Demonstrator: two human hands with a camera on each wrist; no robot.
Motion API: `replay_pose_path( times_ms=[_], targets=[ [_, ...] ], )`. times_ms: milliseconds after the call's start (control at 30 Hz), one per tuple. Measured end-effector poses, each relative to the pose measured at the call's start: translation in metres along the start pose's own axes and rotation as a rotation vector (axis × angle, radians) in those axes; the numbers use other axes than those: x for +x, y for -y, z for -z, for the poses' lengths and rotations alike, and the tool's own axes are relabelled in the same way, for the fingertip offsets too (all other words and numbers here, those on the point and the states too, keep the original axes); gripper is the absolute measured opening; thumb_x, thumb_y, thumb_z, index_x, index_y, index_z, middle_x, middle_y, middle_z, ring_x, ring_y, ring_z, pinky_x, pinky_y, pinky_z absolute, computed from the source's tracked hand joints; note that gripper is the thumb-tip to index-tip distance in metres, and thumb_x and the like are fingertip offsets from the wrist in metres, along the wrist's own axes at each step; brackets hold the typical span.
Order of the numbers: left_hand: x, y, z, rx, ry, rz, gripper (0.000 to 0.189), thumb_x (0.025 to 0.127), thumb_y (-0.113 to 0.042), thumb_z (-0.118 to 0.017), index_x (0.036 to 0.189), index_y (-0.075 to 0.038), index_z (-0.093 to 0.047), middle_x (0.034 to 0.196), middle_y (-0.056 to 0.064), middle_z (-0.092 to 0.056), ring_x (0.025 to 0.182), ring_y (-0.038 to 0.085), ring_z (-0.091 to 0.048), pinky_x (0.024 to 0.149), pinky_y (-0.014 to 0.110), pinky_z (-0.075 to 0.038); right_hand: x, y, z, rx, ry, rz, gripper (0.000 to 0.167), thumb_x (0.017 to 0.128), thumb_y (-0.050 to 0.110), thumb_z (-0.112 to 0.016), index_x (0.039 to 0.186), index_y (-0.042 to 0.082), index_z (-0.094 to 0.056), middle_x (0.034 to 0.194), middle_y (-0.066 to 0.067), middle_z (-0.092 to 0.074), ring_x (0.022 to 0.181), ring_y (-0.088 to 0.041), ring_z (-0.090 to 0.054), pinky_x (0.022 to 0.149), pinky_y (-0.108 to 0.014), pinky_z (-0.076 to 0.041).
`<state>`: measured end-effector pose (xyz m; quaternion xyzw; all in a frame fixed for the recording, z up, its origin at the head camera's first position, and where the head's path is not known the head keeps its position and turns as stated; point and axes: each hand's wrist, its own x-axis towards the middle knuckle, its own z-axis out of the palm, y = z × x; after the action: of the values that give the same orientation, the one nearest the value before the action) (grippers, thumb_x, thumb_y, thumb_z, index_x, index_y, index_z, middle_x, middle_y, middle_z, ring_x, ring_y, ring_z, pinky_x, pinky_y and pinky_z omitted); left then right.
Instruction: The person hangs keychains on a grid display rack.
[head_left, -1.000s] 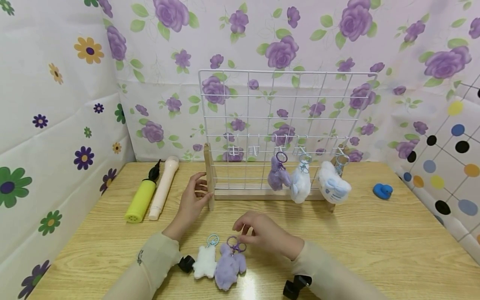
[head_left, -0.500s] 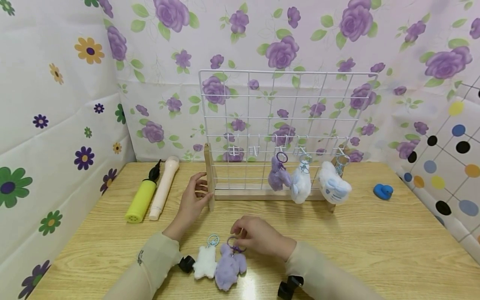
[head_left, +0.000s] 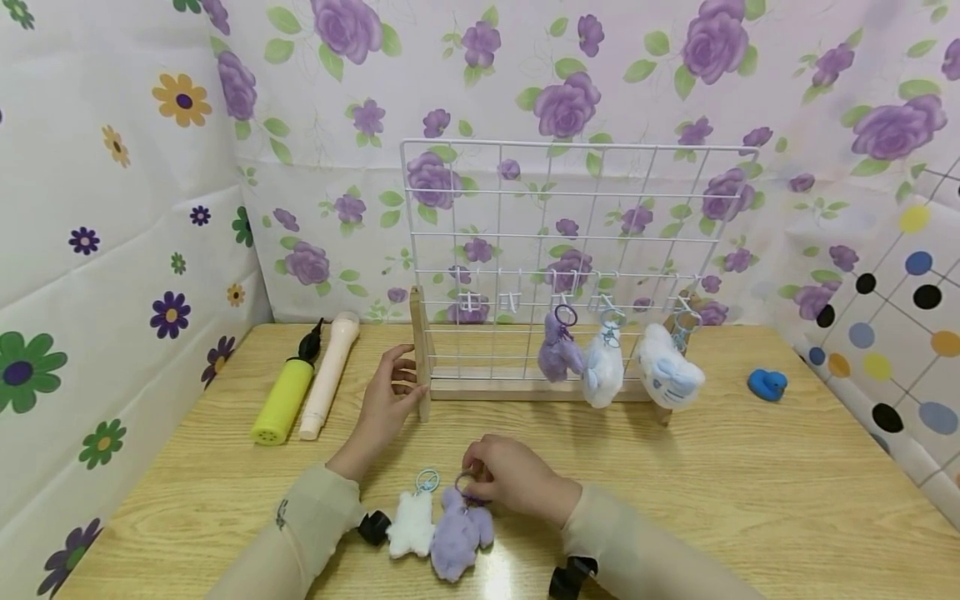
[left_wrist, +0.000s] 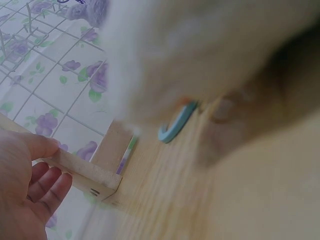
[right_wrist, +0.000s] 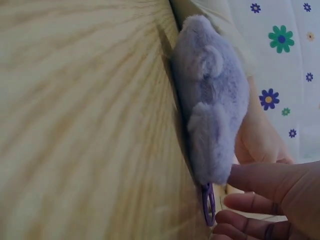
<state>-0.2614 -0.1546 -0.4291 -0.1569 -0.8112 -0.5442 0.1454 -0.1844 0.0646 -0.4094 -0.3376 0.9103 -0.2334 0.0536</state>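
Note:
My left hand [head_left: 384,407] grips the left wooden upright [head_left: 420,350] of a white wire grid rack [head_left: 577,144]; in the left wrist view the thumb lies along one side, with fingers curled on the other. Over a purple plush keychain [head_left: 453,540] lying on the table, my right hand [head_left: 522,479] has its fingertips right at the purple ring [right_wrist: 205,205]. In the right wrist view its thumb and fingers stand apart, the thumb near the plush's edge. Beside the purple plush lies a white plush keychain [head_left: 410,527] with a light blue ring.
From the rack hang a purple plush [head_left: 556,354], a white one [head_left: 603,375] and a white cat-like one [head_left: 667,371]; two hooks at its left hold nothing. A yellow pump [head_left: 283,402] and a pale tube [head_left: 330,375] lie left. A blue toy duck [head_left: 767,384] sits right.
My right hand has moved down and left, bringing its fingertips to the purple keychain's ring. The left hand has stayed on the upright.

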Motion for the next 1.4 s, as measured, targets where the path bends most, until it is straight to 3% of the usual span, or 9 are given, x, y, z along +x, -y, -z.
replay_pose_path(
  times_ms=[200,367,933,1400],
  targets=[
    [-0.0006,0.0008,0.0001,0.006,0.002,-0.001,0.06,0.088,0.001,-0.066,0.14,-0.01,-0.038,0.118,0.019,-0.056,0.099,0.03,-0.058,0.078,0.023,-0.051,0.0001,0.0048,-0.0029,-0.106,-0.001,-0.009,0.018,0.083,0.021,-0.076,0.093,0.008,-0.069,0.079,0.002,-0.056,0.067,-0.002,-0.044,0.062,-0.016,-0.041],
    [-0.0003,0.0008,0.0,0.006,0.0,-0.004,0.061,0.087,0.002,-0.066,0.141,-0.01,-0.038,0.118,0.019,-0.056,0.099,0.029,-0.058,0.078,0.024,-0.051,0.0006,0.0069,-0.0034,-0.13,-0.005,-0.02,0.018,0.082,0.02,-0.076,0.093,0.008,-0.069,0.078,0.002,-0.053,0.066,-0.002,-0.041,0.06,-0.015,-0.04],
    [0.0003,0.002,-0.0008,0.01,-0.011,-0.033,0.062,0.086,0.003,-0.067,0.14,-0.008,-0.039,0.116,0.022,-0.057,0.097,0.031,-0.058,0.077,0.024,-0.052,0.0031,0.0076,-0.0036,-0.082,0.026,-0.081,0.018,0.081,0.018,-0.077,0.091,0.011,-0.064,0.084,0.001,-0.056,0.07,-0.003,-0.047,0.066,-0.017,-0.045],
    [0.0005,0.0011,0.0005,0.006,0.002,-0.029,0.062,0.086,0.002,-0.067,0.14,-0.008,-0.038,0.118,0.023,-0.056,0.098,0.031,-0.058,0.076,0.025,-0.051,0.0033,0.0023,-0.0056,0.012,0.031,-0.061,0.021,0.081,0.015,-0.077,0.091,0.015,-0.059,0.08,0.005,-0.058,0.069,-0.002,-0.049,0.063,-0.016,-0.043]
  ],
)
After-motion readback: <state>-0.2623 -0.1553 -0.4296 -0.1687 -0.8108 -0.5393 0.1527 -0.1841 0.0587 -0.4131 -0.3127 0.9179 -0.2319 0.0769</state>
